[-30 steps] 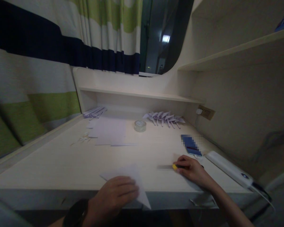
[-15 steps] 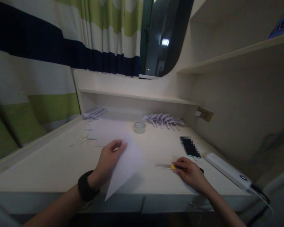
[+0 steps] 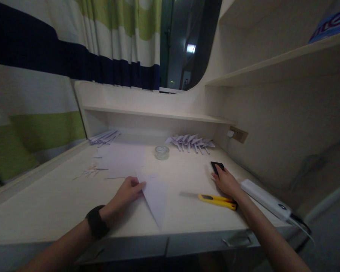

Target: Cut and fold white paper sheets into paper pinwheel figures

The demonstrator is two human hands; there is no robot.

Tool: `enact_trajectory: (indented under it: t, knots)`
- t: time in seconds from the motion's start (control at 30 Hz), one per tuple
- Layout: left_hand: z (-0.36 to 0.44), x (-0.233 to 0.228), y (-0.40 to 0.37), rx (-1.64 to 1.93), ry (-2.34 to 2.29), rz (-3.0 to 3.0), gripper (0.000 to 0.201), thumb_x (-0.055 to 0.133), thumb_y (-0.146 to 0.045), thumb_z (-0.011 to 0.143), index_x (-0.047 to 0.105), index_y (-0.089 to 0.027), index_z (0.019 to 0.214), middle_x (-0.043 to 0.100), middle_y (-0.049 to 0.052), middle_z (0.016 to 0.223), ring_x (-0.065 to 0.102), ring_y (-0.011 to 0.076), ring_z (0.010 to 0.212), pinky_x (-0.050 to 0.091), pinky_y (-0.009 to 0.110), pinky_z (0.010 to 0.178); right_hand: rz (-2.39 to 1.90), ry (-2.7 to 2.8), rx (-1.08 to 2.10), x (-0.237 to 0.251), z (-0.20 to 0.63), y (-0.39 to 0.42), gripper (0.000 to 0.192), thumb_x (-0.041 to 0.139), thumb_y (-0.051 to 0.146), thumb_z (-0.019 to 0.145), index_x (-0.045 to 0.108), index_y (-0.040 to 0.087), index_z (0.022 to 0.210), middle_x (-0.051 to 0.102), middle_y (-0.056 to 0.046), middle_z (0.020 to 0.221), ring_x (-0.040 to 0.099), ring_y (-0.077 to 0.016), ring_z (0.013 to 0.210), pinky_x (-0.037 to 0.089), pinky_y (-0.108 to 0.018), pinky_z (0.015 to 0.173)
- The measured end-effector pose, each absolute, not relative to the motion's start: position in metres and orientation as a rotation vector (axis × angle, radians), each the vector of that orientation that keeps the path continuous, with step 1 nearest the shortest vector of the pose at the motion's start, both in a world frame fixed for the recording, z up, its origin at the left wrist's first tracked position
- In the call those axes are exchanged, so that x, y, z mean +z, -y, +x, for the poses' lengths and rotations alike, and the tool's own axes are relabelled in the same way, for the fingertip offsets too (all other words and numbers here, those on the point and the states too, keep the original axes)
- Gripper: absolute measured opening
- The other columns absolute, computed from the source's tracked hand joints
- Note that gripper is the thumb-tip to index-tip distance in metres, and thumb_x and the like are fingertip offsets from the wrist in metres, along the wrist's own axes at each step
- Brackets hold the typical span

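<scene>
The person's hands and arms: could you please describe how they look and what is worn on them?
The left hand and the right hand wear no gloves. Around the left wrist is a wide, dark band, perhaps a watch; no dial is visible. The right wrist looks bare. No sleeve shows on either forearm.

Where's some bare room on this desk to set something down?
Front left of the desk, in front of the sticks and left of the left hand; also a patch between tape, held paper and knife. Crowded: right side, where the right hand touches the phone near knife and power strip.
</scene>
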State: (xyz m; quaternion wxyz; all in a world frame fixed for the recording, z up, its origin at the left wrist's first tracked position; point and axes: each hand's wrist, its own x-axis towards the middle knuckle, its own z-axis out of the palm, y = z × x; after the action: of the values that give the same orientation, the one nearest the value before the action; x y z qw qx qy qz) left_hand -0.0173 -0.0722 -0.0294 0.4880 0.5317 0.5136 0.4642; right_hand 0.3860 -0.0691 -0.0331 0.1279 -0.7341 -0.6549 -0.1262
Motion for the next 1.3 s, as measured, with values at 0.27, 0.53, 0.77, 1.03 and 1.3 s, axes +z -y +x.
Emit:
enact_trajectory:
  t: [0.27,0.53,0.77,1.03,1.3]
  knots:
    - [-0.038,-0.027,0.085,1.269,-1.356,2.176,0.036,0.054,-0.028,0.077,0.045,-0.019,0.111,0.051,0.011,0.118,0.051,0.0251,0.109,0.044,0.044,0.089,-1.893,1.82,-0.365,-0.024,0.371,0.085,0.04,0.04,0.03,0.09,0.054,0.006,0.119,0.061,-0.019,0.114,0.055,-0.0282,0.107,0.04,-0.039,0.094]
    - [-0.025,-0.013,0.057,0.406,-0.82,2.794,0.079,0.062,-0.058,0.072,0.037,-0.019,0.137,0.031,0.015,0.146,0.028,0.0311,0.134,0.027,0.044,0.106,-1.606,2.226,0.05,-0.011,0.312,0.143,0.043,0.058,0.043,0.079,0.06,0.019,0.115,0.06,-0.011,0.114,0.054,-0.0251,0.105,0.041,-0.036,0.09]
    - [-0.008,-0.014,0.036,0.371,-0.71,2.772,0.091,0.07,-0.061,0.061,0.037,-0.023,0.137,0.053,0.013,0.124,0.049,0.0315,0.111,0.037,0.042,0.092,-1.736,2.154,0.095,-0.014,0.304,0.152,0.02,0.055,0.031,0.082,0.065,0.019,0.094,0.059,-0.009,0.096,0.056,-0.0214,0.089,0.042,-0.031,0.08]
    - [-0.003,-0.016,0.04,0.658,-0.616,2.63,0.06,0.072,-0.037,0.071,0.049,-0.027,0.125,0.056,0.006,0.114,0.053,0.0228,0.103,0.041,0.036,0.088,-1.677,2.073,0.01,-0.038,0.295,0.142,0.012,0.052,0.024,0.084,0.061,0.017,0.088,0.059,-0.008,0.09,0.053,-0.0211,0.087,0.041,-0.032,0.079]
    - [-0.001,-0.016,0.043,0.868,-0.691,2.477,0.027,0.063,-0.03,0.08,0.063,-0.022,0.106,0.063,0.005,0.093,0.058,0.018,0.087,0.046,0.034,0.077,-1.53,2.129,-0.047,-0.037,0.269,0.148,0.014,0.049,0.023,0.087,0.06,0.017,0.092,0.06,-0.009,0.091,0.053,-0.022,0.086,0.041,-0.036,0.078]
